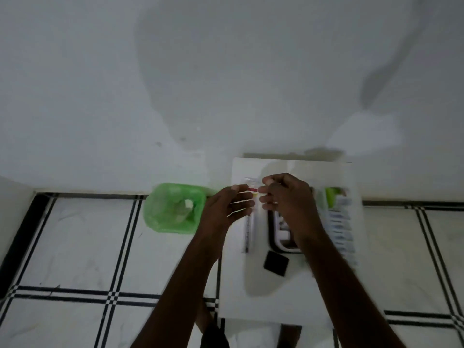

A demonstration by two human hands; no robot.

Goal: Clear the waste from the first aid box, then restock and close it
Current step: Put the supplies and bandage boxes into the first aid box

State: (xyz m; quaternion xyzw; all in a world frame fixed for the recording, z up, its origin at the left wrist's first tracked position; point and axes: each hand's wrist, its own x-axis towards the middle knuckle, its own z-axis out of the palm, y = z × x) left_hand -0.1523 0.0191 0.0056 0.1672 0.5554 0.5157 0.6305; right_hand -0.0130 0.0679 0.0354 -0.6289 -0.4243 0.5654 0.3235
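My two hands meet above the white table (288,292). My right hand (286,197) pinches a small clear packet (253,190) with red and yellow marks. My left hand (227,207) touches the packet's other end with thumb and spread fingers. Under my right hand lies the first aid box (272,237), black-rimmed with a white inside and mostly hidden. A long narrow strip (248,229) lies left of the box. The view is blurred.
A bin with a green liner (173,209) stands on the tiled floor left of the table, with some pale scraps inside. A black square (275,263) lies in front of the box. A row of white-and-blue packs (341,229) and a green item (332,194) lie at the right.
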